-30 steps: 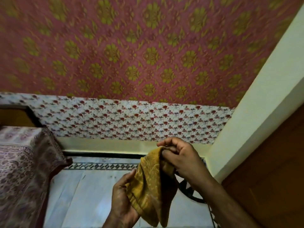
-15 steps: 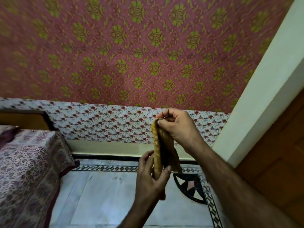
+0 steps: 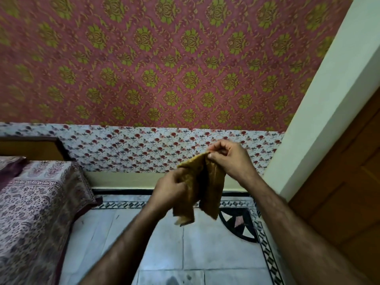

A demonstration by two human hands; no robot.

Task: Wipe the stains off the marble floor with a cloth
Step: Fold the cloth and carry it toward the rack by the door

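Observation:
A mustard-yellow cloth [image 3: 205,188] hangs folded in the air in front of me, held by both hands. My right hand [image 3: 230,159] pinches its top corner between thumb and fingers. My left hand [image 3: 170,190] grips the cloth's left edge lower down. Below lies the pale marble floor [image 3: 216,247], with dark smudges [image 3: 174,279] near the bottom edge of the view.
A bed with a patterned cover [image 3: 35,212] stands at the left. A wooden door [image 3: 347,202] and white frame [image 3: 329,99] are at the right. A papered wall [image 3: 164,68] is ahead. A black-and-white inlay border [image 3: 265,251] runs along the floor's edge.
My left hand has moved up from under the cloth to grip its left edge. The cloth has spread wider between the hands. My right hand stays pinched on the top corner.

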